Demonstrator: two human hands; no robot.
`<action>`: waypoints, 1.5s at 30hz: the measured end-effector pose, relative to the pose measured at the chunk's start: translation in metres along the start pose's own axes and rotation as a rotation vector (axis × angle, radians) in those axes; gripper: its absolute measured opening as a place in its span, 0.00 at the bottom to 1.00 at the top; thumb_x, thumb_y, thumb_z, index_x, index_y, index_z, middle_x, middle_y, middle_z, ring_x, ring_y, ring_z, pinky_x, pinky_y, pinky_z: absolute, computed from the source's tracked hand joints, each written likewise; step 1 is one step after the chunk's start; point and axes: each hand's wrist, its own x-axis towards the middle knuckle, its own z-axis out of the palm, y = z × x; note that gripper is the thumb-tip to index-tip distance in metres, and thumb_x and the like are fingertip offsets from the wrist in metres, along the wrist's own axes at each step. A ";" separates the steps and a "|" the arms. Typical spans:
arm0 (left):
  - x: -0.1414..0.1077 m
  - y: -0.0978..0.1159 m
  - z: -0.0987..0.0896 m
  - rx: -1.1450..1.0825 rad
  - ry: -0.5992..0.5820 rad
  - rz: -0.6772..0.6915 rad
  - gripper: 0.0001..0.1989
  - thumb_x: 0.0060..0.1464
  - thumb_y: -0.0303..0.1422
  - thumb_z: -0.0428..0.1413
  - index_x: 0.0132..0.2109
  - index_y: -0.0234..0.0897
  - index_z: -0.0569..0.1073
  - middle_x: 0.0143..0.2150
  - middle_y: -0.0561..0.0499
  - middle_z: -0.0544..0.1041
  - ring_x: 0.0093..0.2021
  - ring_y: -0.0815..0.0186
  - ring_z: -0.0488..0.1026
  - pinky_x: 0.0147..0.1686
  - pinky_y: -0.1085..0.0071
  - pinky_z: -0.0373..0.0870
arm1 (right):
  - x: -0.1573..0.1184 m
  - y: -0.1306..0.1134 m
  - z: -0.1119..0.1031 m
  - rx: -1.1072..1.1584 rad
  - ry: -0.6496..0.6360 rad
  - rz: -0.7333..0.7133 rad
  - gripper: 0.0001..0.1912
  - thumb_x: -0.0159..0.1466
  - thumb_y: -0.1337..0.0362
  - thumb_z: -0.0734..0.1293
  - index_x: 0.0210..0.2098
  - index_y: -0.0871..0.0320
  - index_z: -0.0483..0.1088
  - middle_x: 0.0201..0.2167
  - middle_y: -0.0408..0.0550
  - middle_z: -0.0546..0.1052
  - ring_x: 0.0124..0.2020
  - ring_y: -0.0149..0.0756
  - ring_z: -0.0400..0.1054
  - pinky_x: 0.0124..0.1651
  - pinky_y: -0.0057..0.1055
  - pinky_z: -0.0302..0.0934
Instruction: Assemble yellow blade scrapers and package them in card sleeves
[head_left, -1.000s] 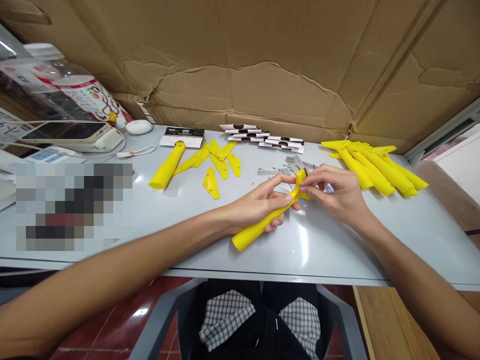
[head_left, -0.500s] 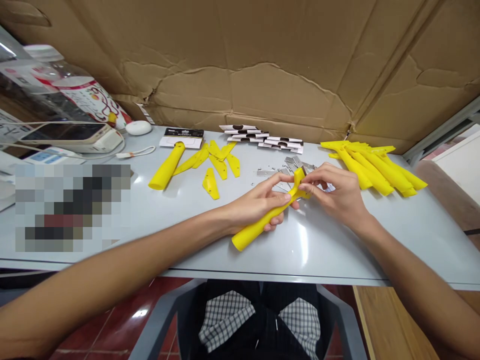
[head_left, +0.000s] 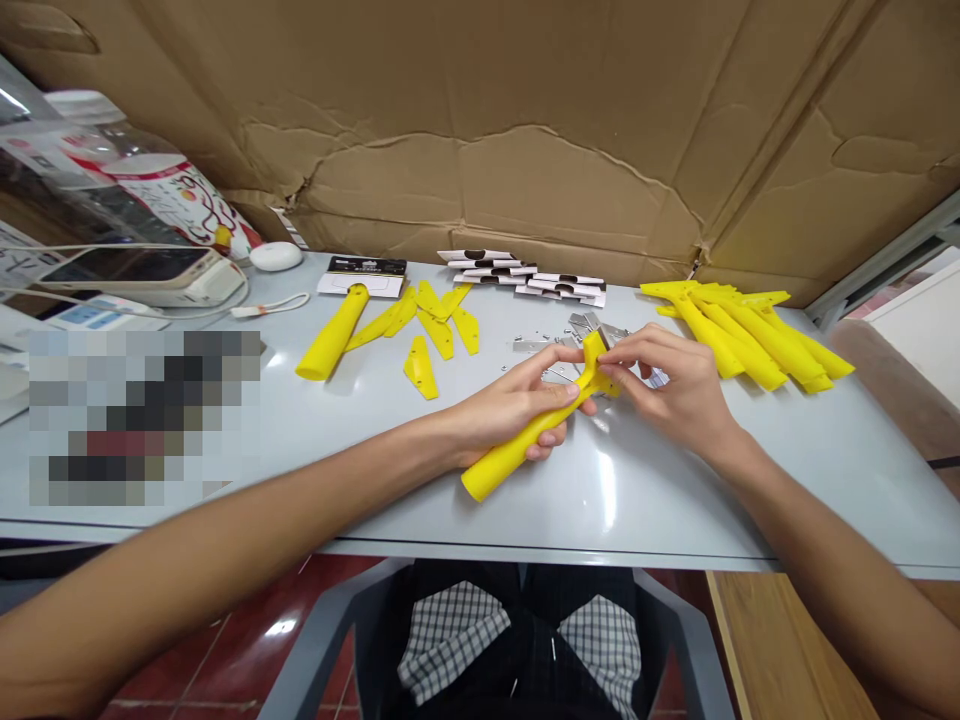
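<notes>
Loose yellow plastic pieces (head_left: 439, 325) were laid on the grey desk (head_left: 225, 310). A yellow plastic handle (head_left: 510, 458) was wrapped in the curled left hand (head_left: 510, 408), its head pinched by the nearly closed right hand (head_left: 679, 390), before steel blades (head_left: 589, 328); a yellow pile (head_left: 750, 340) lay rightmost.

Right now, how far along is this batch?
Looks done: the yellow handles piled at right. In hand: one yellow handle, gripped in the left hand, its head pinched by the right hand. Left: the flat yellow pieces, a loose handle, the metal blades and the stacked cards, all still lying out.
</notes>
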 end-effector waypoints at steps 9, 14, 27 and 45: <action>-0.001 -0.002 0.001 0.059 0.008 0.037 0.19 0.67 0.35 0.57 0.60 0.47 0.61 0.43 0.49 0.77 0.21 0.76 0.65 0.19 0.76 0.60 | -0.001 0.001 -0.001 0.046 -0.048 0.073 0.04 0.66 0.68 0.71 0.36 0.55 0.79 0.33 0.45 0.80 0.30 0.32 0.69 0.31 0.33 0.63; -0.002 -0.001 0.001 0.073 0.002 0.050 0.18 0.67 0.34 0.57 0.59 0.47 0.61 0.43 0.50 0.77 0.21 0.76 0.65 0.19 0.77 0.60 | 0.000 -0.001 0.000 0.049 -0.036 0.186 0.03 0.66 0.67 0.70 0.35 0.55 0.77 0.31 0.44 0.79 0.29 0.33 0.69 0.30 0.33 0.63; -0.001 -0.003 0.000 0.067 -0.017 0.035 0.19 0.67 0.34 0.57 0.60 0.48 0.60 0.43 0.50 0.77 0.20 0.77 0.64 0.19 0.77 0.60 | -0.001 -0.001 0.001 0.078 -0.029 0.217 0.03 0.65 0.64 0.73 0.33 0.55 0.77 0.30 0.43 0.80 0.29 0.32 0.69 0.29 0.32 0.63; 0.010 0.012 -0.003 -0.404 0.203 0.067 0.12 0.70 0.25 0.45 0.54 0.48 0.58 0.36 0.50 0.73 0.17 0.77 0.59 0.15 0.84 0.50 | 0.004 0.027 -0.038 -0.703 -0.509 0.452 0.16 0.65 0.48 0.68 0.45 0.51 0.77 0.41 0.50 0.82 0.38 0.46 0.73 0.29 0.35 0.50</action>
